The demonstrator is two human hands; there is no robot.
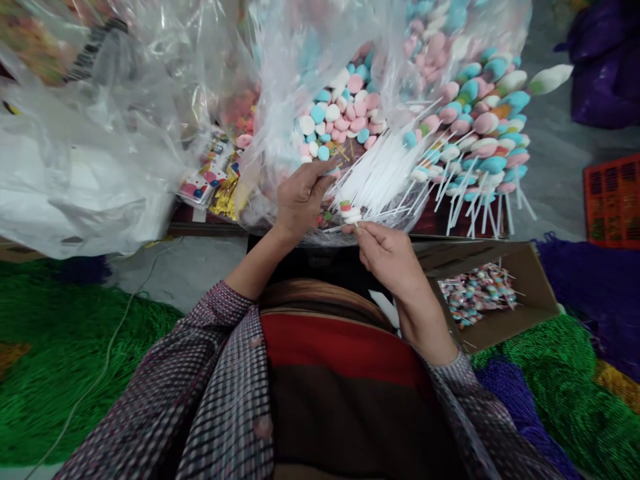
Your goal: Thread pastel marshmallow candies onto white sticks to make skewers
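Right hand (387, 257) pinches skewer (347, 210), tip toward candy for loading. At its 10 o'clock, left hand (300, 197) fingertips grip marshmallow (331, 172) from open bag (280, 80).

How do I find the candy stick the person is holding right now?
Look for the big clear plastic bag full of pink, blue and white candies in the middle. Just below its pile of bare white sticks, the right hand pinches one candy stick. It carries only a few stacked pieces, unlike the full sticks fanned out to the right.
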